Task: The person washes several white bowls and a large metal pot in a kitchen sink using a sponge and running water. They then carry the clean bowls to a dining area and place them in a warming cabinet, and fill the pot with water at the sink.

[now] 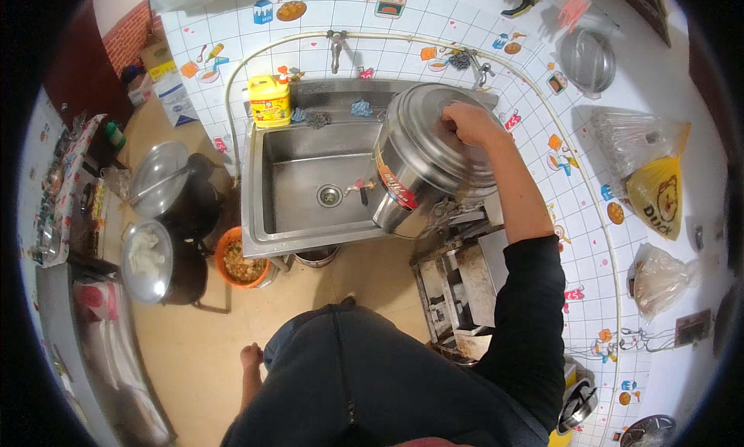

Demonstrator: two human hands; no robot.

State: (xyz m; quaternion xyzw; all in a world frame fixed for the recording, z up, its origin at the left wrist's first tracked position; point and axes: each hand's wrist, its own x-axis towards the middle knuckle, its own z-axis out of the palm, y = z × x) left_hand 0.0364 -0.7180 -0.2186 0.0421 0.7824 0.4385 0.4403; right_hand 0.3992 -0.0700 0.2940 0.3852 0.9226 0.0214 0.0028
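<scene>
My right hand (472, 123) grips the top of the round lid (427, 113) of a large stainless steel pot (401, 182); the knob under my fingers is hidden. A label with writing and a small tap (360, 185) with a dark lever are on the pot's side. The pot stands at the right end of a steel sink (290, 174), its tap pointing over the basin, above the drain (329, 196). My left hand (251, 356) hangs by my side with curled fingers, and nothing shows in it.
A yellow detergent jug (269, 103), a scouring pad (318, 119) and a blue cloth (361, 107) sit on the sink's back ledge. Below left stands an orange bucket (241, 258) of food scraps beside dark pots (186, 272). A metal stand (459, 284) is at right.
</scene>
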